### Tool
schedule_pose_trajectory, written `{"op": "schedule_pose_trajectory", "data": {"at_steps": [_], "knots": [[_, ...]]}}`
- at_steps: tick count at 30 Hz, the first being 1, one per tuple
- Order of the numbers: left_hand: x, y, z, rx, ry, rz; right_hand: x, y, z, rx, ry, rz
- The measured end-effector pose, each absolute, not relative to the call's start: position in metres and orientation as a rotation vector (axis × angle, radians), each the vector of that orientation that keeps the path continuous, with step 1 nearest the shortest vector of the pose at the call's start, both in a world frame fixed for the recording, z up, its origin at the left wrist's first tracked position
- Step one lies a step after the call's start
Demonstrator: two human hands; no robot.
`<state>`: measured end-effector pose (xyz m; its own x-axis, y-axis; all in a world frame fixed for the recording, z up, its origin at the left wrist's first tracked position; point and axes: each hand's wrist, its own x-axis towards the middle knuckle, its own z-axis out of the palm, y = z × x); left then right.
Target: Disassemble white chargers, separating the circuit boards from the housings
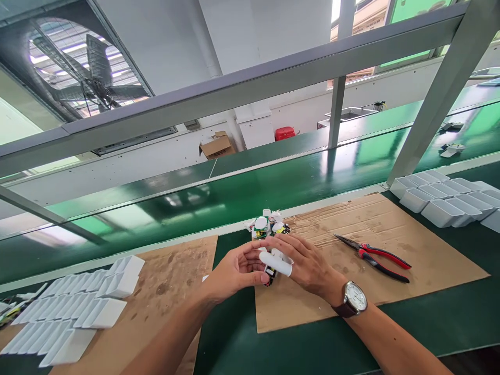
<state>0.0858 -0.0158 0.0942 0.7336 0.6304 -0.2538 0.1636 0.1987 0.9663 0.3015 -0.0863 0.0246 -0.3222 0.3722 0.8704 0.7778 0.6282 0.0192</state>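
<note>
My left hand [240, 268] curls round a small electronic assembly [269, 275], with the thumb against its dark lower end. Black, yellowish and red bits of it show under the fingers; the rest is hidden. From the other side my right hand [308, 263] bends over the same assembly, fingertips meeting those of the left. A white cover, like a finger cot [275, 263], sits on one right-hand digit. Just beyond the hands lies a cluster of circuit board parts [262, 226] with white pieces and wires.
Red-and-black long-nose pliers [375, 255] lie on the right cardboard sheet [429, 250]. White plastic housings stand in rows at left [74, 304] and right [445, 200]. Behind the bench runs a green conveyor belt [242, 185], with a metal rail [234, 99] above it.
</note>
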Motion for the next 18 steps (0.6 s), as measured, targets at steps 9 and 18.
{"op": "schedule_pose_trajectory", "data": {"at_steps": [9,18], "knots": [[0.074,-0.019,0.069,1.138,0.947,0.76,0.309,-0.072,0.012,-1.068,-1.665,-0.393],[0.056,-0.029,0.037,1.082,1.094,1.009,0.295,-0.077,-0.002,-1.025,-1.82,-0.258]]}}
